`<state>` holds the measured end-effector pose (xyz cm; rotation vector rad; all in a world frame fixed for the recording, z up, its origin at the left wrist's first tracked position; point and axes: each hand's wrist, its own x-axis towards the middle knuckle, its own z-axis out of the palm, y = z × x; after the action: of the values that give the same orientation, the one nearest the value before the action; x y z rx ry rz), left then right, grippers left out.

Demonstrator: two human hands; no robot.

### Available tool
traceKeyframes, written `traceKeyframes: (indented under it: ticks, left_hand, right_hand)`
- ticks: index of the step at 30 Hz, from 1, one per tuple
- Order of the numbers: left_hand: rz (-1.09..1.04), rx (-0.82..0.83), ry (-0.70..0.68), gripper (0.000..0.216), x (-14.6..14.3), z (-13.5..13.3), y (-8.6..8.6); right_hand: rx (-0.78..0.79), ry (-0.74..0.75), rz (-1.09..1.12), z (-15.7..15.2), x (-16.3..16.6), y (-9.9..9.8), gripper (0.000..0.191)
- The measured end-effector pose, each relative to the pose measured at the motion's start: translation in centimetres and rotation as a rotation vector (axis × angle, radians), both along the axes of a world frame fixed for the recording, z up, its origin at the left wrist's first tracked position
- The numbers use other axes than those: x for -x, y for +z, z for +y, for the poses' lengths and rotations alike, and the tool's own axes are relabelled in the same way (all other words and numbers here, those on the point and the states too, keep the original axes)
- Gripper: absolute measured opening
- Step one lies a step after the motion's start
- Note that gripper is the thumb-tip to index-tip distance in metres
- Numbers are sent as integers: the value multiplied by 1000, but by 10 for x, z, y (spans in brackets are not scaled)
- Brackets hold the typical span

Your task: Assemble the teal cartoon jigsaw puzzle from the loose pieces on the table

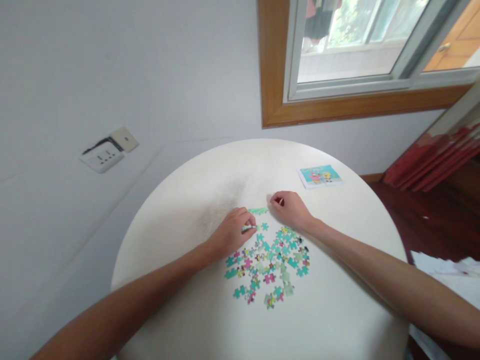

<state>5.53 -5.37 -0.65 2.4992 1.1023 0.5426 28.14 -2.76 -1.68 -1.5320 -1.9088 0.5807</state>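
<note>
My left hand [233, 231] is at the upper left of a spread of loose jigsaw puzzle pieces [269, 278], its thumb and fingers pinched on a small puzzle piece [247, 228]. A short joined strip of puzzle [258, 211] in teal and yellow-green lies just beyond those fingertips, partly hidden by the hand. To the right of the strip, my right hand [290, 206] rests near the table surface with thumb and fingertips together; whatever they may hold is hidden. The loose pieces are mostly teal, with some pink, yellow and pale green, and several overlap.
A printed card or booklet [321, 176] with cartoon figures lies at the far right of the round white table [180, 200]. The wall with a socket [102, 156] borders the table on the left. A window [345, 45] is behind, and white papers [446, 280] are beside the table's right edge.
</note>
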Motion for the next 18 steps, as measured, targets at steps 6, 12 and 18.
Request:
traceKeyframes:
  ticks: [6,12,18]
  left_hand:
    - [-108,60,13,7,-1,0,3]
    - [-317,190,257,14,-2,3,6]
    - [-636,414,348,26,-1,6,7]
  right_hand:
    - [-23,32,102,3,-2,0,15]
    - [-115,160,277,-6,3,9,13]
    - [-293,384,247,-24,14,14,6]
